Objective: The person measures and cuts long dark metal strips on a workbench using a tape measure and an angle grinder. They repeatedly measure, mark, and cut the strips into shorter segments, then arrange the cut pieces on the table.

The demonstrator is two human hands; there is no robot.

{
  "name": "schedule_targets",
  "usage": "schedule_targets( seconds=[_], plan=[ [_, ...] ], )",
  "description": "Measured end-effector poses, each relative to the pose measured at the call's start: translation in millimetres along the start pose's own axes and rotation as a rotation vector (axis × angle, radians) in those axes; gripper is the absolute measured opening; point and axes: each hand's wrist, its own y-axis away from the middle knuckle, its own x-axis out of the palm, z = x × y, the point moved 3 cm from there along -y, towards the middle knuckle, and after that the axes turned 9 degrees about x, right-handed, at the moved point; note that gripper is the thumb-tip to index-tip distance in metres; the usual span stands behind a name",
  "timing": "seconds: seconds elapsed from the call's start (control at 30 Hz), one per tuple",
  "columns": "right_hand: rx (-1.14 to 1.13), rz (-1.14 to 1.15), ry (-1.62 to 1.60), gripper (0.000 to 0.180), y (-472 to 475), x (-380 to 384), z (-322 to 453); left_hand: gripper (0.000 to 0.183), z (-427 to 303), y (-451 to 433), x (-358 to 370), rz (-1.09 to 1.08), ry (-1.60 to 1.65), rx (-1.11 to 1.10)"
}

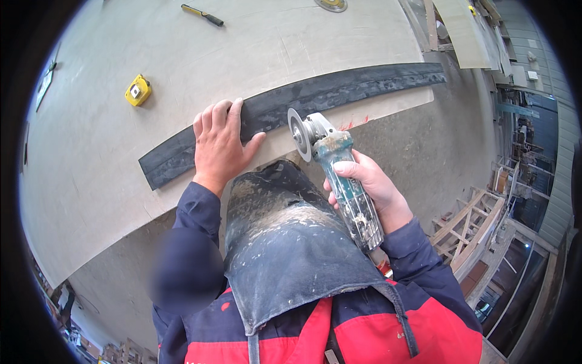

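Note:
A long dark strip, perhaps stone or tile (318, 93), lies along the near edge of a pale worktable (182, 59). Across its left part rests my left hand (223, 132), fingers over the far edge and thumb at the near one. My right hand (368, 182) grips the teal body of an angle grinder (341, 168), held over the table's front edge. The grinder's thin cutting disc (299, 134) stands on edge close to the strip's near side; whether it touches cannot be told. Red marks (354, 123) show on the table beside the grinder head.
A yellow tape measure (138, 90) lies beyond the strip at left. Farther off are a black-and-yellow handled tool (202, 15) and a round disc (332, 3). Wooden frames (468, 227) stand on the floor at right. A dusty apron (295, 241) covers my lap.

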Motion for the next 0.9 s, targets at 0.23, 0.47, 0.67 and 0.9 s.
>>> schedule_targets(
  seconds=[0.23,0.47,0.67,0.9],
  plan=[
    [0.007,0.008,-0.01,0.051,-2.5,-0.9,-0.6,0.078,0.5,1.1,1.0,-0.003,-0.007,0.008],
    [0.003,0.009,0.0,0.052,-2.3,0.7,-1.1,0.079,-0.2,1.6,1.2,0.009,0.006,0.0],
    [0.006,0.001,0.003,0.053,-2.7,0.3,-1.3,0.079,0.0,1.8,1.9,0.023,-0.004,-0.007],
    [0.002,0.006,0.019,0.052,-3.7,-0.7,-1.4,0.079,-0.1,1.5,2.2,0.024,-0.012,-0.006]
  ],
)
